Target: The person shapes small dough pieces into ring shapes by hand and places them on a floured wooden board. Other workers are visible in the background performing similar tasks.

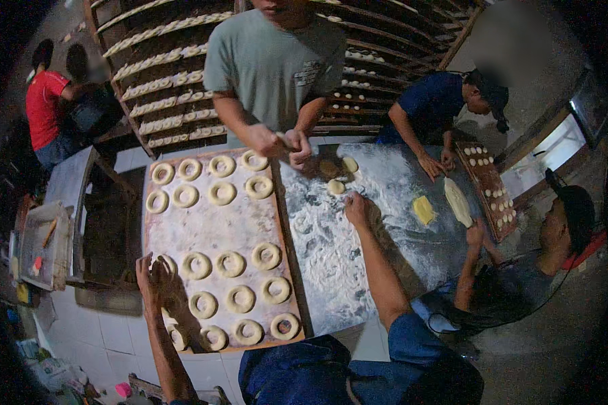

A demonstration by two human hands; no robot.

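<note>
My left hand (148, 273) is at the left edge of a wooden board (209, 226) holding rows of dough rings (221, 192). Its fingers are apart and bent beside a ring partly hidden by the hand and its shadow. My right hand (355, 208) rests over the flour-dusted metal worktop (324, 263), fingers curled, just below a small dough disc (336, 187); what lies under its fingers is hidden. A second pale dough piece (350, 164) lies farther back.
A person in grey (273, 81) stands opposite, hands together. Two co-workers (419, 108) (547, 243) handle long dough (457, 201) on the right, near yellow dough (423, 210) and a small tray (486, 189). Racks (162, 88) stand behind; a person in red (47, 115) and bin (44, 243) are left.
</note>
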